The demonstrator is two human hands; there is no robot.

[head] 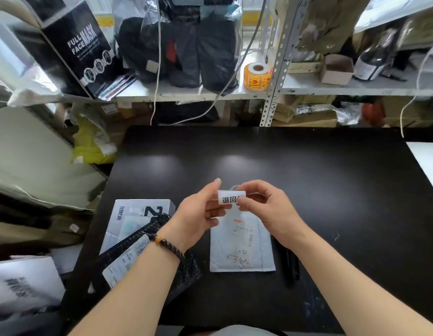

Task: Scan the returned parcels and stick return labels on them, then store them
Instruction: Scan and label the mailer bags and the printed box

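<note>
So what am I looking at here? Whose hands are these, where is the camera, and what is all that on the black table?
There is no machine here. A person works with bare hands, and the single picture comes from a camera worn on their head, looking forward and down. The left hand and the right hand both pinch a small white label with printed characters, held above a pale padded envelope that lies flat on the black table. Left of the envelope lie a white box and a dark parcel that overlaps it. An orange sticker roll stands on the shelf behind.
</note>
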